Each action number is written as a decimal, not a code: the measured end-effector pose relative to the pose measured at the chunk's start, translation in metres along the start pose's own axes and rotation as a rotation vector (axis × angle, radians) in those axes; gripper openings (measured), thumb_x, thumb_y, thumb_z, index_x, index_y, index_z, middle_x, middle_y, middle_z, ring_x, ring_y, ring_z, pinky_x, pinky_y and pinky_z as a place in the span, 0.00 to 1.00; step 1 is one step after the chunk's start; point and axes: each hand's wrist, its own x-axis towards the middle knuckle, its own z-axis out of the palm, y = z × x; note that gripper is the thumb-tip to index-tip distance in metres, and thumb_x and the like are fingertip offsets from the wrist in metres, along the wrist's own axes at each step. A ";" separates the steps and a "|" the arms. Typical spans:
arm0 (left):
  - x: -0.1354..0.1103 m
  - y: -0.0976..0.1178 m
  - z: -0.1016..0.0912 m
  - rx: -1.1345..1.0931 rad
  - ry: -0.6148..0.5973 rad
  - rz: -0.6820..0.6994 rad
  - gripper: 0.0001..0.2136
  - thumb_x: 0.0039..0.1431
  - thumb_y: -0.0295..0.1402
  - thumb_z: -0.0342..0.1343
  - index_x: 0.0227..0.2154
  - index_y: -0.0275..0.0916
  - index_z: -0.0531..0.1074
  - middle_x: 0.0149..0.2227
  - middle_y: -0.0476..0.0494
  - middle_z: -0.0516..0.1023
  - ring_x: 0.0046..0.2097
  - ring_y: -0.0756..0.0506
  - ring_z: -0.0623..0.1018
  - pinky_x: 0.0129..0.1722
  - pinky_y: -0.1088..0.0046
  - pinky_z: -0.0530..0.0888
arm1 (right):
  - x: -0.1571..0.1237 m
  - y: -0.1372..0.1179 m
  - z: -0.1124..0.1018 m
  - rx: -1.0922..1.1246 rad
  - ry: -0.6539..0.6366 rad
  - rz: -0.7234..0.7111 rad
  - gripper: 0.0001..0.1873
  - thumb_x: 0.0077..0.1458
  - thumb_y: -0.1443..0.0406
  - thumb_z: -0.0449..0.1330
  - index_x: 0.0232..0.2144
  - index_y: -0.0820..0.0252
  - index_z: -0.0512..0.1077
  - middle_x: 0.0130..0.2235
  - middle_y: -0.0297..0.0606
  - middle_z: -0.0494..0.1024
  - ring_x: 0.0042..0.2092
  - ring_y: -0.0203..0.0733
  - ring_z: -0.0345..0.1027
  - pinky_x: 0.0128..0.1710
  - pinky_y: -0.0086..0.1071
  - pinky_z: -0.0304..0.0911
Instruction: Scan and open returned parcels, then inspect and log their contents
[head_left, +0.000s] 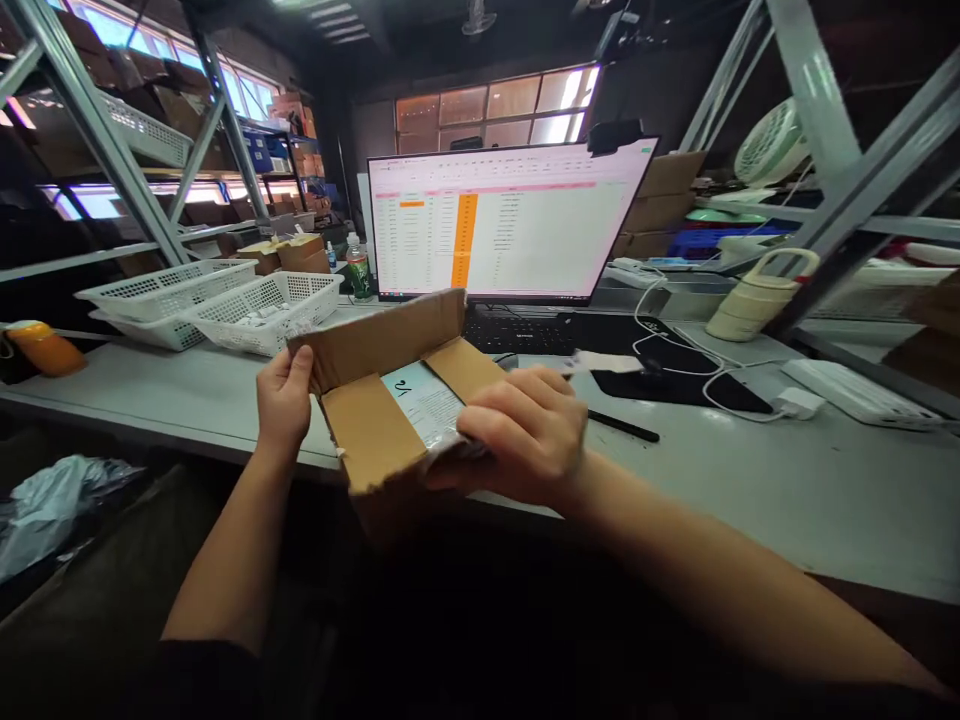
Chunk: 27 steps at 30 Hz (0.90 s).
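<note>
A brown cardboard box [379, 440] is tilted in front of me at the desk's near edge, its top flaps partly open. Between the flaps shows a pale printed sheet [424, 402] with a black handwritten mark. My left hand [285, 395] grips the box's far left corner, thumb on top of the cardboard. At the near right side my right hand [529, 425] is closed on the box's edge, where some clear tape or plastic shows under the fingers. What lies beneath the sheet is hidden.
White plastic baskets [266, 310] stand left on the desk, beside a bottle [358, 268]. Behind the box are a monitor [517, 230] and keyboard [517, 333]. Right of it lie a black pen-like stick [622, 426], white cables [720, 375] and a cream container [754, 300].
</note>
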 end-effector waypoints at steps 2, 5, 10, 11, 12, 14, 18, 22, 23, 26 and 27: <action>0.010 -0.011 0.004 -0.237 0.000 -0.147 0.18 0.56 0.48 0.63 0.37 0.37 0.77 0.36 0.43 0.81 0.38 0.44 0.80 0.38 0.71 0.78 | -0.009 -0.010 -0.016 0.021 -0.023 -0.004 0.10 0.63 0.57 0.60 0.32 0.55 0.72 0.29 0.34 0.77 0.31 0.39 0.67 0.32 0.36 0.58; 0.023 -0.027 0.005 -0.437 -0.100 -0.391 0.18 0.48 0.41 0.69 0.39 0.37 0.75 0.39 0.42 0.81 0.36 0.46 0.80 0.37 0.72 0.78 | -0.032 -0.029 -0.030 0.087 -0.071 0.030 0.05 0.61 0.70 0.59 0.36 0.57 0.75 0.33 0.36 0.81 0.37 0.41 0.73 0.38 0.37 0.65; 0.030 -0.023 -0.002 -0.247 -0.157 -0.489 0.23 0.54 0.34 0.64 0.52 0.40 0.67 0.48 0.39 0.77 0.43 0.45 0.80 0.40 0.68 0.79 | -0.071 -0.061 -0.028 0.086 -0.046 0.221 0.11 0.59 0.72 0.60 0.41 0.53 0.77 0.38 0.36 0.83 0.45 0.42 0.75 0.44 0.38 0.70; 0.028 -0.013 -0.004 -0.102 -0.115 -0.348 0.24 0.56 0.33 0.63 0.55 0.41 0.66 0.52 0.37 0.75 0.49 0.42 0.79 0.45 0.64 0.79 | -0.072 -0.064 -0.030 0.087 -0.080 0.240 0.10 0.60 0.69 0.61 0.42 0.51 0.77 0.39 0.36 0.83 0.45 0.43 0.75 0.45 0.39 0.70; 0.025 0.001 -0.004 0.061 -0.072 -0.151 0.26 0.56 0.32 0.63 0.57 0.43 0.65 0.57 0.36 0.72 0.56 0.40 0.75 0.52 0.60 0.77 | -0.070 -0.064 -0.033 0.097 -0.127 0.248 0.09 0.60 0.63 0.62 0.44 0.50 0.77 0.40 0.37 0.83 0.46 0.45 0.75 0.45 0.41 0.71; 0.015 0.036 -0.003 0.353 -0.099 0.305 0.25 0.58 0.30 0.61 0.58 0.45 0.67 0.62 0.39 0.67 0.66 0.39 0.64 0.65 0.55 0.65 | -0.055 -0.057 -0.047 0.180 -0.266 0.253 0.17 0.59 0.51 0.62 0.46 0.51 0.77 0.43 0.41 0.83 0.46 0.49 0.75 0.45 0.45 0.71; -0.009 0.096 0.016 0.507 -0.839 0.659 0.14 0.68 0.36 0.50 0.53 0.47 0.73 0.54 0.45 0.76 0.62 0.39 0.69 0.67 0.50 0.59 | 0.005 -0.012 -0.071 0.442 -0.650 0.489 0.22 0.67 0.51 0.51 0.48 0.54 0.78 0.42 0.42 0.82 0.40 0.44 0.76 0.40 0.37 0.70; -0.018 0.107 0.034 0.481 -1.112 0.462 0.21 0.72 0.44 0.40 0.41 0.42 0.78 0.41 0.43 0.76 0.45 0.42 0.75 0.55 0.57 0.70 | 0.055 0.033 -0.049 0.208 -1.035 0.547 0.22 0.62 0.51 0.55 0.52 0.53 0.76 0.46 0.41 0.81 0.44 0.50 0.76 0.39 0.38 0.68; -0.019 0.104 0.034 0.456 -1.083 0.441 0.23 0.72 0.46 0.38 0.37 0.41 0.77 0.39 0.42 0.75 0.42 0.43 0.74 0.52 0.59 0.72 | 0.059 0.039 -0.038 0.126 -1.109 0.504 0.24 0.60 0.51 0.57 0.54 0.53 0.74 0.49 0.43 0.80 0.47 0.54 0.75 0.40 0.40 0.68; -0.025 0.095 0.024 0.358 -0.840 0.528 0.26 0.69 0.54 0.38 0.31 0.40 0.72 0.37 0.42 0.69 0.42 0.42 0.71 0.53 0.57 0.72 | 0.059 0.042 -0.011 0.037 -1.260 0.385 0.24 0.56 0.56 0.60 0.54 0.55 0.74 0.50 0.48 0.79 0.47 0.58 0.75 0.37 0.41 0.68; -0.028 0.092 0.018 0.363 -0.710 0.554 0.27 0.67 0.57 0.36 0.30 0.40 0.69 0.37 0.42 0.67 0.43 0.41 0.71 0.56 0.54 0.70 | 0.057 0.041 -0.006 0.048 -1.273 0.359 0.24 0.56 0.59 0.59 0.54 0.55 0.74 0.49 0.48 0.79 0.45 0.58 0.75 0.37 0.42 0.68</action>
